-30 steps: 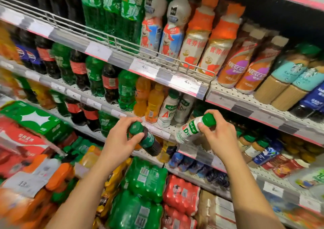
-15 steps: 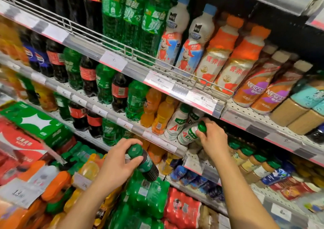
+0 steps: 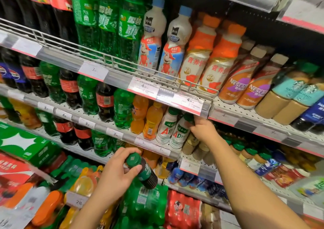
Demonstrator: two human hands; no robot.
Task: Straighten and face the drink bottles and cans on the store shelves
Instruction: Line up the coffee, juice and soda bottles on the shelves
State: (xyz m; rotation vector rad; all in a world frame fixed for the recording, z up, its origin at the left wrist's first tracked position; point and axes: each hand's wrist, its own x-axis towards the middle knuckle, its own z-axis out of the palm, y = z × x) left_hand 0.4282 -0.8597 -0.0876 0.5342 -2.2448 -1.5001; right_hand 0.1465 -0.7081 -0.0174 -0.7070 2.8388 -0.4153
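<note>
My right hand (image 3: 203, 130) grips the green cap of a white AD milk bottle (image 3: 178, 134), which stands upright on the second shelf (image 3: 133, 138) beside a matching white bottle (image 3: 165, 128). My left hand (image 3: 116, 173) holds a small dark bottle with a green cap and green label (image 3: 143, 170), tilted with its cap toward me, in front of the lower shelves.
Orange juice bottles (image 3: 149, 120), green soda (image 3: 122, 107) and cola bottles (image 3: 105, 100) fill the same shelf to the left. Above stand tall green bottles (image 3: 107, 21), milk drinks (image 3: 152, 41) and Nescafe bottles (image 3: 235, 81). Green (image 3: 147, 204) and red (image 3: 184, 209) multipacks sit below.
My right hand carried the white bottle from mid-air onto the second shelf and stood it upright beside its twin. My left hand with the dark bottle stayed low.
</note>
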